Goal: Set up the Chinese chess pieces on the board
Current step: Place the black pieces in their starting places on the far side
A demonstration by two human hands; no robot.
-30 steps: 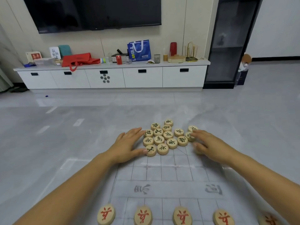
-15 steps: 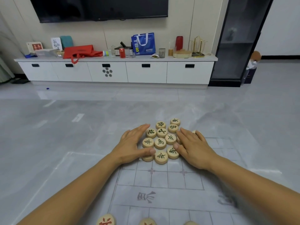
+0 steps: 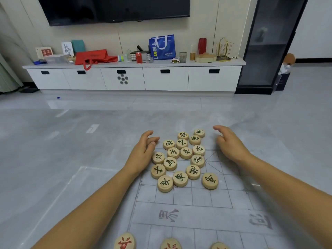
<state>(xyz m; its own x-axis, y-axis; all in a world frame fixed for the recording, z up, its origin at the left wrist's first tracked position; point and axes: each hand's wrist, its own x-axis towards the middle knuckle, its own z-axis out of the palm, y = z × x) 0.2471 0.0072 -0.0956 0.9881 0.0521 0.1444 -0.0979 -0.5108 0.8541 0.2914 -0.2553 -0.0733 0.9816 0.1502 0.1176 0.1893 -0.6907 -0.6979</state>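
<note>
Two bare hands rest on a thin chess board sheet [image 3: 201, 198] spread over a grey tiled floor [image 3: 53, 141], with a white low cabinet [image 3: 136, 78] along the far wall holding a red bag [image 3: 93, 57], a blue bag [image 3: 162, 47] and a red can [image 3: 138, 58]; a dark television [image 3: 115, 9] hangs above it and a black glass cabinet [image 3: 271, 44] stands at the right. Nothing lies between the hands and the pieces. The left hand [image 3: 142, 153] sits just beside the left edge of a cluster of green-lettered pieces [image 3: 179, 159], fingers loosely curled and holding nothing. The right hand [image 3: 231, 144] lies apart from the cluster on its right side, fingers spread open and empty. The pieces are round, pale wooden discs lying flat, most of them touching one another, bunched on the far half of the board; one disc [image 3: 209, 180] sits slightly apart at the near right. Three red-lettered pieces [image 3: 125, 241] show at the bottom edge, cut off by the frame. The printed grid between the cluster and the red row is bare, and open floor lies on the board's left side.
</note>
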